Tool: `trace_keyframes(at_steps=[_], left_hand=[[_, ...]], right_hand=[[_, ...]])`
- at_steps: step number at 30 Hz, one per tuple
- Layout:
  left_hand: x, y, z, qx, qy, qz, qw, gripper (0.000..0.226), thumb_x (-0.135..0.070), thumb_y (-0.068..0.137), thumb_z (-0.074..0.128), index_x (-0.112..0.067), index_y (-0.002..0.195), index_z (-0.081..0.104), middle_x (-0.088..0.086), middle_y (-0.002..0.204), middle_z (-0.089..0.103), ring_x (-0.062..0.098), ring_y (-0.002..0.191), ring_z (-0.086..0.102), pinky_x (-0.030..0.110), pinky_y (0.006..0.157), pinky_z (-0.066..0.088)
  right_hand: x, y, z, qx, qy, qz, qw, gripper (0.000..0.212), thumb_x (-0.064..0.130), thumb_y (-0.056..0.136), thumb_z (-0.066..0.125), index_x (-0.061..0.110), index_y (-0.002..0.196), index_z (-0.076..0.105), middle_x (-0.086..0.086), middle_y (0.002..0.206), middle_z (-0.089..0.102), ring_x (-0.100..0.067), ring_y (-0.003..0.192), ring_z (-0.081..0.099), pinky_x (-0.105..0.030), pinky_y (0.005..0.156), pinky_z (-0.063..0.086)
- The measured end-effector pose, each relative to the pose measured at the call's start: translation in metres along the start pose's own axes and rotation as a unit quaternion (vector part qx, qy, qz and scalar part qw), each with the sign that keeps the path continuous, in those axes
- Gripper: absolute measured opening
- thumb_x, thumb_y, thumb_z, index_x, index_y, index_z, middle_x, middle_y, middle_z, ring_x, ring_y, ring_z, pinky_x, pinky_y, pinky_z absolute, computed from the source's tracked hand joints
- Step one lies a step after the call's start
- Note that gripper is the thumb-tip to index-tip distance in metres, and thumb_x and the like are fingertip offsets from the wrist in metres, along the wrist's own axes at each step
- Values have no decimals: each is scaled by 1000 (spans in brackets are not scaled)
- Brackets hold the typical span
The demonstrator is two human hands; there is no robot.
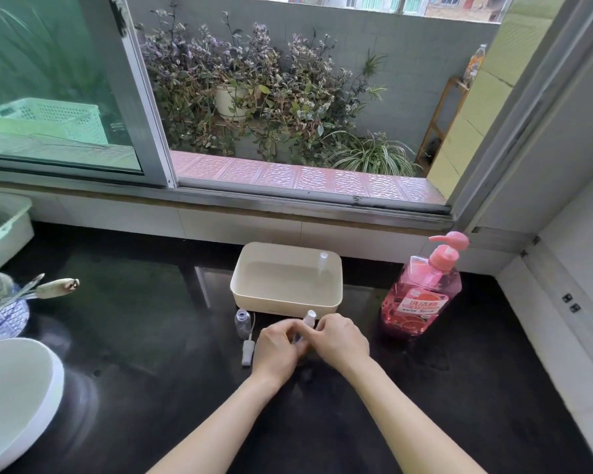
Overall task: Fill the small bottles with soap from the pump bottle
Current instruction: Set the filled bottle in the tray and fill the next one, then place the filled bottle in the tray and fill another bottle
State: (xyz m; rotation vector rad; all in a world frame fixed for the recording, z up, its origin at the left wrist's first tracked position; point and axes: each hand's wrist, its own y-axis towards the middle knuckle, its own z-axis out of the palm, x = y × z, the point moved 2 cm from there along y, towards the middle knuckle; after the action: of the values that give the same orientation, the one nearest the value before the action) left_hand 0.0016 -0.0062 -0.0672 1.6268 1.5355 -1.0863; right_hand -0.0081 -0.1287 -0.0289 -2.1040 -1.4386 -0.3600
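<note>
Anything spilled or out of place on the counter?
No spill visible. One small bottle stands uncapped by the tray's front left corner, its spray cap lying flat on the counter beside it. That fits filling; nothing else stands out.

1. The left hand (276, 350) and the right hand (343, 340) are both bare.
2. The left forearm (220, 425) and the right forearm (408, 412) are bare skin from the wrist down to the picture's lower edge.
3. The fingers (288, 328) are blurred, so nails and fine detail cannot be told.
</note>
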Motion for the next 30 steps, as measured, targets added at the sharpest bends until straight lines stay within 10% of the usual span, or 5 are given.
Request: trace_keyframes(at_steps=[6,12,25,30], left_hand=[[-56,75,-34,-52,-9,40,998,25,-24,74,74,-17,95,64,-3,95,67,14,88,63,31,79,53],[-66,129,-5,-2,78,6,997,13,-27,79,68,-16,85,67,-4,80,63,19,83,63,29,72,47],[-40,160,22,11,139,-19,990,36,-34,90,45,-24,56,40,-8,60,47,23,68,52,25,50,33],[-44,164,14,60,158,-31,985,22,-11,73,65,-17,93,62,2,105,65,23,101,60,25,68,42]], right_hand=[[-25,-6,-18,-46,188,0,981,40,57,79,50,21,66,61,1,67,67,-19,67,62,-37,69,50],[-41,-13,2,5,168,33,985,27,38,79,55,31,102,65,9,81,69,-9,79,64,-28,80,51],[-45,-14,1,-16,178,27,983,17,36,78,58,36,93,66,13,80,67,3,78,58,-14,72,43],[-43,-15,5,-4,176,26,984,17,36,78,57,35,92,66,11,82,68,2,78,60,-16,76,46]])
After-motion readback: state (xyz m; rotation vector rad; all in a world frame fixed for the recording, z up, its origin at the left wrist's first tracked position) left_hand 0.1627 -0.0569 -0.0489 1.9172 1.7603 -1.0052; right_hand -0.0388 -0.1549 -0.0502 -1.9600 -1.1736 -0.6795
